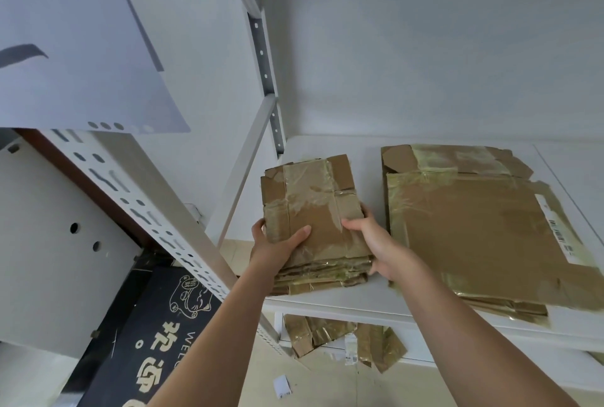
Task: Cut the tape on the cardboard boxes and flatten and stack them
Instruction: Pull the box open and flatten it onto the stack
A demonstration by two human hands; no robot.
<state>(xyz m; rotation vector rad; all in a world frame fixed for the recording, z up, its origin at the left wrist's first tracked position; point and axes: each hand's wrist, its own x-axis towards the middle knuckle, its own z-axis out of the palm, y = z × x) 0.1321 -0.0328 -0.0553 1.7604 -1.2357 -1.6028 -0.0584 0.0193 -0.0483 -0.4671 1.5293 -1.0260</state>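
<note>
While both grip it | left hand [277,244] and right hand [372,236] clasp small stack [313,220] by its sides, thumbs on top, at counter [343,303] edge | light, stiff, glossy tape likely slippery: hold edges | big stack [470,226] just beside.

Walls: a plain white wall [425,46] stood behind the table, evenly lit.
Table: a white table [562,171] sat against the wall, with a lower shelf [421,352] beneath it.
Shelving: a white metal rack [261,46] with perforated uprights rose at the left.
Floor: pale beige floor [310,387] showed below.
Mat: a black doormat [157,334] with gold lettering and a cat drawing lay at lower left.
</note>
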